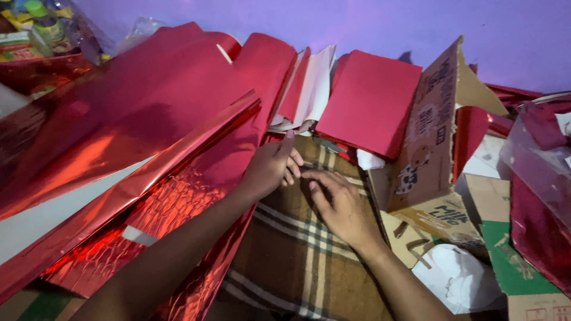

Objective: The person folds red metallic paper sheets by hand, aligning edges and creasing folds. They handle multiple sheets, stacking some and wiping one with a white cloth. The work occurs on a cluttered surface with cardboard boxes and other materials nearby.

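My left hand (270,166) rests at the right edge of a long sheet of shiny red foil paper (148,178), thumb up and fingers curled toward my right hand. My right hand (339,205) lies palm down on a brown plaid cloth (297,255), its fingertips meeting those of the left hand. Something small and thin seems pinched between the two hands, but I cannot make it out. Behind the hands lies a red-wrapped flat box (369,101).
More red foil sheets (137,89) cover the left. Folded red and white paper (306,89) leans at the back. Opened brown cardboard boxes (428,142) stand right, with a white crumpled bag (458,276) and clear-wrapped red items (541,196). A purple wall (357,24) runs behind.
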